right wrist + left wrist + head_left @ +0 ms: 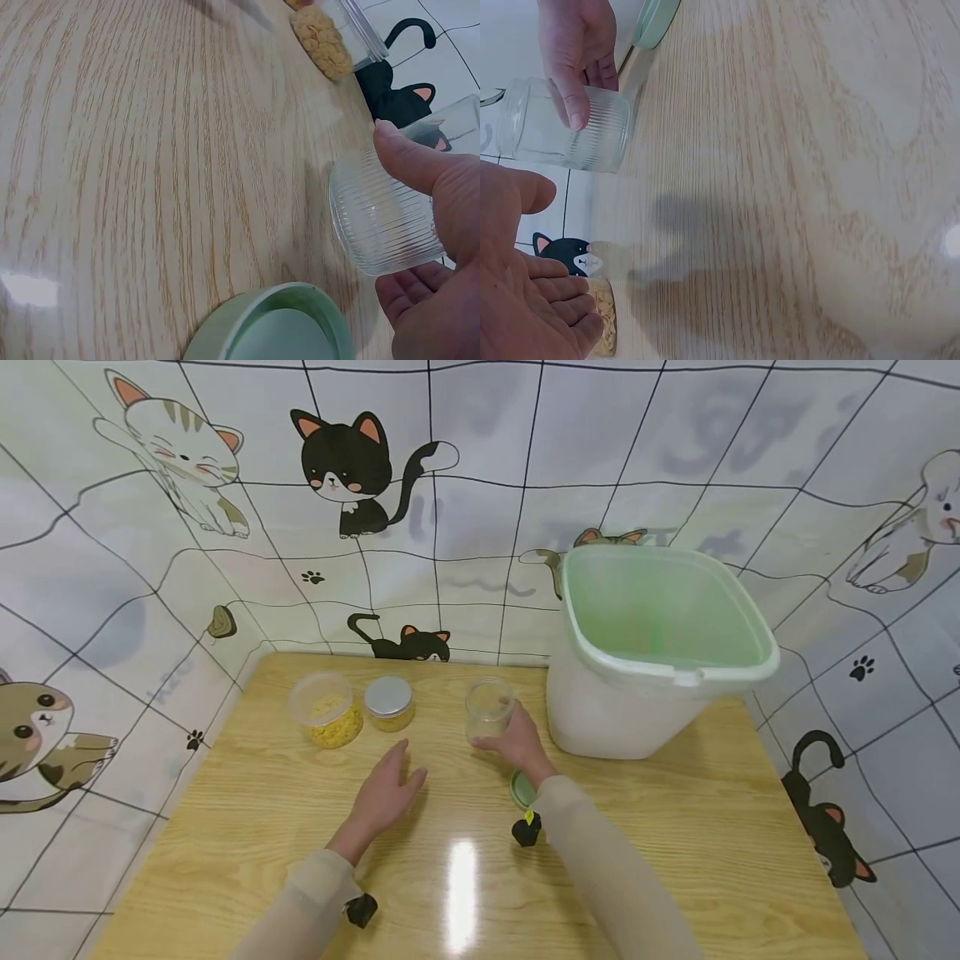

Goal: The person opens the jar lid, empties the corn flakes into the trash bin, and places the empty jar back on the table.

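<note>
A clear, ribbed glass jar [486, 727] without a lid stands upright, and my right hand [520, 739] grips its side between thumb and fingers. In the right wrist view the thumb lies along the near wall of the jar [382, 214]. My left hand [382, 793] is held over the table with its fingers loosely extended and its palm bare; the left wrist view shows that palm turned up toward the camera. A green round lid [522, 789] lies on the table just below my right wrist, partly hidden by the sleeve.
At the back left, a lidless jar of yellow flakes [335, 728] stands beside a smaller jar with a silver lid [388, 697]. A tall white bin [607, 718] with a pale green inside rises right beside my right hand. Cat-patterned walls [480, 518] enclose the wooden table [420, 877].
</note>
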The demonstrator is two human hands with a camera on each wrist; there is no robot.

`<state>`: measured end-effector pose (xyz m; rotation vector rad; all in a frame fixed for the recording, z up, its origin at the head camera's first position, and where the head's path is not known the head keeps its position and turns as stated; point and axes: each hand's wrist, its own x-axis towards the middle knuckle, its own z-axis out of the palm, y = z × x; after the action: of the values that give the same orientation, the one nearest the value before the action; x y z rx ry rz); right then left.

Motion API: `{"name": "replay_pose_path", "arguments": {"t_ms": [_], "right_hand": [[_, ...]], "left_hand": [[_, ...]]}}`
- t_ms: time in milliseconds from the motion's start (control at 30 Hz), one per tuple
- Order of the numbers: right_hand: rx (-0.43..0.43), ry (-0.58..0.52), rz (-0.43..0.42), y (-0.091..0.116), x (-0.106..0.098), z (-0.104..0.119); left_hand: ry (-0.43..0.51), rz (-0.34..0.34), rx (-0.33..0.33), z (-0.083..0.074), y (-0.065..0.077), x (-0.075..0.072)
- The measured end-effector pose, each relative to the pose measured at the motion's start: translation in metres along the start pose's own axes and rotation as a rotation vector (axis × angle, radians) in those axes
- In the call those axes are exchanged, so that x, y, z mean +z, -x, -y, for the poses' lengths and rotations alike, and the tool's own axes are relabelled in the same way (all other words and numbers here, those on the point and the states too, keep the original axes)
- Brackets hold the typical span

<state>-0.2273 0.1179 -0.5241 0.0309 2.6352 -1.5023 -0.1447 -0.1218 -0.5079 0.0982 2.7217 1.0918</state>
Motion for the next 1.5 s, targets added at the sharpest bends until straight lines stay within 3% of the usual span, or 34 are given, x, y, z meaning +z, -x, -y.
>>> {"name": "replay_pose_path", "arguments": {"t_ms": [267,533,800,1000,1267,1500], "right_hand": [[0.035,0.007,0.017,0.005,-0.010,-0.002],[0.018,0.048,0.042,0.022,-0.028,0.002],[0.035,0.120,0.204,0.056,-0.061,0.011],[-0.043,0.173,0.280,0.079,-0.092,-0.006],[-0.123,0.184,0.292,0.099,-0.126,-0.036],[-0.097,0.185,0.280,0.104,-0.138,-0.045]], "left_hand": [[0.015,0.002,-0.013,0.001,-0.005,0.001],[0.075,-0.018,-0.038,0.007,-0.009,-0.005],[0.102,-0.047,-0.116,0.021,-0.023,-0.013],[0.121,-0.072,-0.155,0.026,-0.033,-0.018],[0.160,-0.114,-0.208,0.029,-0.041,-0.018],[0.220,-0.172,-0.204,0.024,-0.051,-0.013]]}}
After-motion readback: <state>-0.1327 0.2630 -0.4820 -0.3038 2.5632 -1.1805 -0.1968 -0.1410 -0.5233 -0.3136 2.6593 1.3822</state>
